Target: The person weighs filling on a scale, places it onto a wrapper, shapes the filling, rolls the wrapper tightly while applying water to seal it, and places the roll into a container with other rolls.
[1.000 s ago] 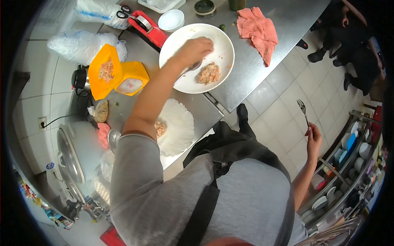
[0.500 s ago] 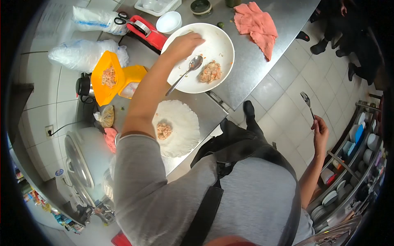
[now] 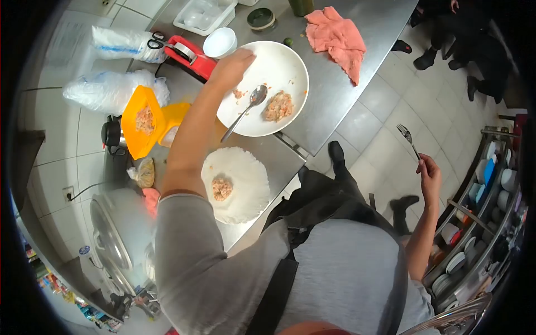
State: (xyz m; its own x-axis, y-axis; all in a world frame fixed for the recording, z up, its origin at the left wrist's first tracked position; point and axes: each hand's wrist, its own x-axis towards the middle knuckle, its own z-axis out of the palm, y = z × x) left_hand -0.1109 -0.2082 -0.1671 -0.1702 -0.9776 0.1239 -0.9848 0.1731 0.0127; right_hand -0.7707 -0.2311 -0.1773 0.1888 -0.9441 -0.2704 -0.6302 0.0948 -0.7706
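One silvery fork (image 3: pixel 409 140), pinched in right hand (image 3: pixel 430 172) above tiled floor (image 3: pixel 368 106) | wide white bowl (image 3: pixel 282 70) on worktop (image 3: pixel 329 109): spoon (image 3: pixel 258 95), pinkish mince (image 3: pixel 278 106); left hand (image 3: pixel 230 69) at its rim, grip I cannot tell

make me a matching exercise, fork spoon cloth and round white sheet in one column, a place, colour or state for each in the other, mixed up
1 Fork
2 Spoon
3 Cloth
4 Round white sheet

A Salmon pink
B Bears a small mound of filling
C Held in the right hand
D Lies in the white dish

Pairs: 1-C, 2-D, 3-A, 4-B
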